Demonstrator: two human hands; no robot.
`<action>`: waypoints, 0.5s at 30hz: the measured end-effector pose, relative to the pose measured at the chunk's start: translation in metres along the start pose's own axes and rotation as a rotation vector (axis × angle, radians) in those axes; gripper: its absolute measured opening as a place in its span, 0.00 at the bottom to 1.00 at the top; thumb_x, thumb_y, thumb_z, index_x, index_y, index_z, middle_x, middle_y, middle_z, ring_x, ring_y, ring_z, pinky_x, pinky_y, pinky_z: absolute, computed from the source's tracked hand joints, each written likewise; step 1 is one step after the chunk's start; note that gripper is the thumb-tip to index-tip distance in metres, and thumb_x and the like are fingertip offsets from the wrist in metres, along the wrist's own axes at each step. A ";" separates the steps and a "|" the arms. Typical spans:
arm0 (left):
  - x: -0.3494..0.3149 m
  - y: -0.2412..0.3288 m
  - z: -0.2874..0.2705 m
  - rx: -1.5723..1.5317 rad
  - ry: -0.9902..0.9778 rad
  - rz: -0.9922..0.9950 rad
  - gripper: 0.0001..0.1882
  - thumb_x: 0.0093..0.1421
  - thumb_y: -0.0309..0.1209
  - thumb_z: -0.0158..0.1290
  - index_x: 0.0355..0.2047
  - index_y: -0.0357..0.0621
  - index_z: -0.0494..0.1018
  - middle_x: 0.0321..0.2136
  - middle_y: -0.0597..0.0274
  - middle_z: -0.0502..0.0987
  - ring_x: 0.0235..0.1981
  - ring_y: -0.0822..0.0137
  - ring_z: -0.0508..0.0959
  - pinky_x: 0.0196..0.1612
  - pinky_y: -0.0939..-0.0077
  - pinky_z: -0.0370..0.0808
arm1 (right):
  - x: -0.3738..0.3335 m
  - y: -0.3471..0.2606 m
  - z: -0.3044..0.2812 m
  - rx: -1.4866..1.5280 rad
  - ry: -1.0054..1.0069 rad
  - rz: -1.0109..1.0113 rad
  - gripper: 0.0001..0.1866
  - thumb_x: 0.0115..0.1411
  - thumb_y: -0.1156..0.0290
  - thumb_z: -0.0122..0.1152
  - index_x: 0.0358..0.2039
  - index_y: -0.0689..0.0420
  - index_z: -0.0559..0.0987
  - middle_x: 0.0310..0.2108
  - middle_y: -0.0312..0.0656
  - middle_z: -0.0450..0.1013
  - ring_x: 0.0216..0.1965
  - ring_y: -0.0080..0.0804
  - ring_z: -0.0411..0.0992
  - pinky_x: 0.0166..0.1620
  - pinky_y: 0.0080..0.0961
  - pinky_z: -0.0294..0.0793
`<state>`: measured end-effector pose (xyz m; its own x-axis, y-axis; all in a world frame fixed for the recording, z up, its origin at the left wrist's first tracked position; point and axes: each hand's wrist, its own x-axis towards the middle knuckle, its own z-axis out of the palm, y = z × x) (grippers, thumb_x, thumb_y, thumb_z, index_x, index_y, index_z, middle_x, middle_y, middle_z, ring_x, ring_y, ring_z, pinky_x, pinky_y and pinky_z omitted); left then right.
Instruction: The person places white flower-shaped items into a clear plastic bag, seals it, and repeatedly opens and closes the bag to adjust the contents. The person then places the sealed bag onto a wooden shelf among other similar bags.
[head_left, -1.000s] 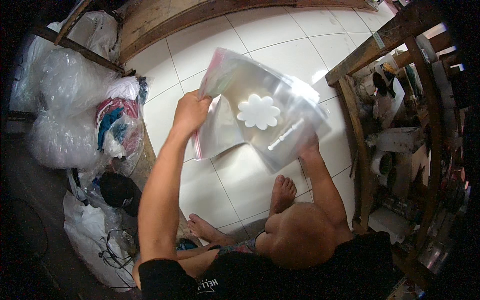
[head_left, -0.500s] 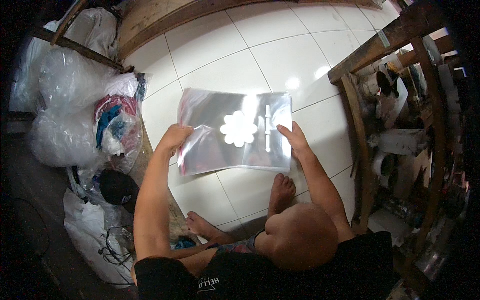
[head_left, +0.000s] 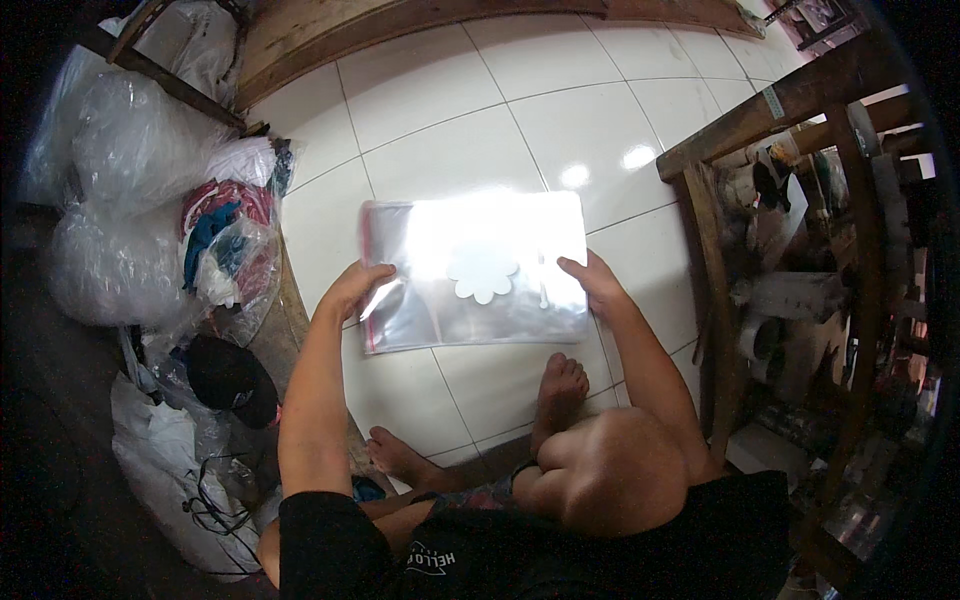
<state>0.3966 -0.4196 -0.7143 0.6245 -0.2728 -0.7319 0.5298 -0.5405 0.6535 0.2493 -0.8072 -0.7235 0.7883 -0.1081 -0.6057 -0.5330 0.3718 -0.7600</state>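
A stack of clear plastic bags [head_left: 420,305] is held up flat between my two hands over the tiles. It carries a white flower-shaped print and a red strip along its left edge. My left hand [head_left: 358,287] grips that left edge, thumb on top and the other fingers underneath. On the opposite edge, my right hand [head_left: 596,281] pinches the stack the same way, its thumb pressing near a narrow white mark. Bright glare washes out the far part of the plastic and some of the print.
White floor tiles [head_left: 430,130] lie beneath. To the left are bulging clear plastic sacks [head_left: 130,150], crumpled cloth [head_left: 215,215] and a black cap [head_left: 230,378]. A wooden rack [head_left: 700,260] with rolls and plastic pieces stands at right. My bare feet [head_left: 562,390] are below the stack.
The stack has flattened out and its bent far edge now lies straighter, with more glare across it. Both hands keep their hold at the two sides, shifting only slightly.
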 end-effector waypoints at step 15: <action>-0.067 0.030 0.040 -0.382 0.528 0.529 0.14 0.61 0.34 0.55 0.42 0.36 0.75 0.33 0.66 0.76 0.37 0.74 0.73 0.43 0.80 0.69 | -0.057 -0.038 0.044 -0.186 0.318 -0.514 0.21 0.63 0.68 0.58 0.54 0.62 0.69 0.45 0.42 0.72 0.48 0.30 0.69 0.53 0.27 0.68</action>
<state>0.3477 -0.4498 -0.6530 0.9815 0.0456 -0.1860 0.1901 -0.1140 0.9751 0.2383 -0.7746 -0.6493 0.8433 -0.5097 -0.1706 -0.1772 0.0360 -0.9835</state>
